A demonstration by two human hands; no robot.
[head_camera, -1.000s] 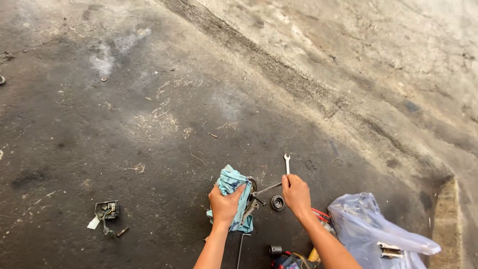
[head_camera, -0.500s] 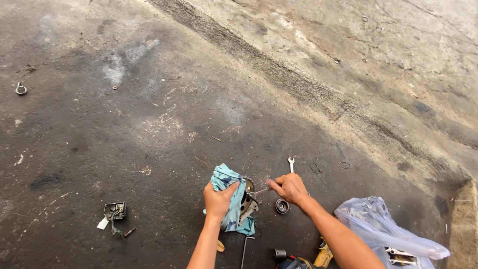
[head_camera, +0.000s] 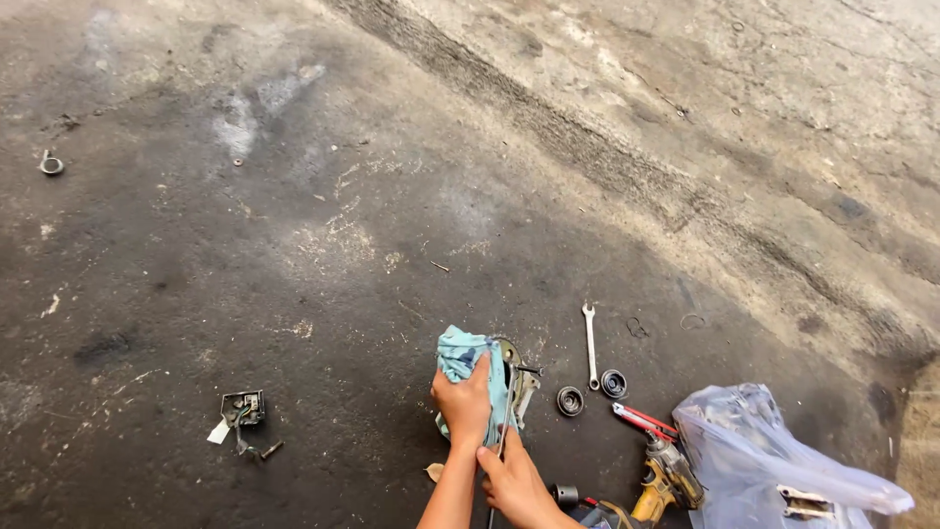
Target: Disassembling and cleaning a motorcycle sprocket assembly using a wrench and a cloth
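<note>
Head view looks down on a stained concrete floor [head_camera: 294,274] where the person works low to the ground; the left hand [head_camera: 466,402] is closed over a light blue rag [head_camera: 460,355], pressing it against a metal part [head_camera: 517,377] so the cloth takes the grime and gives grip; the right hand [head_camera: 514,485] sits just below, fingers curled round the lower end of that part, seemingly to steady it, though how tightly it pinches I cannot tell. Beside the part lie two dark round bearings [head_camera: 571,401], laid flat so they cannot roll, and a slim spanner [head_camera: 589,345] within reach; a red-handled tool [head_camera: 643,420] and a yellow power drill [head_camera: 666,482] rest near a clear plastic bag [head_camera: 774,460]. Well apart to the left lies a small bracket with a screw [head_camera: 242,411].
</note>
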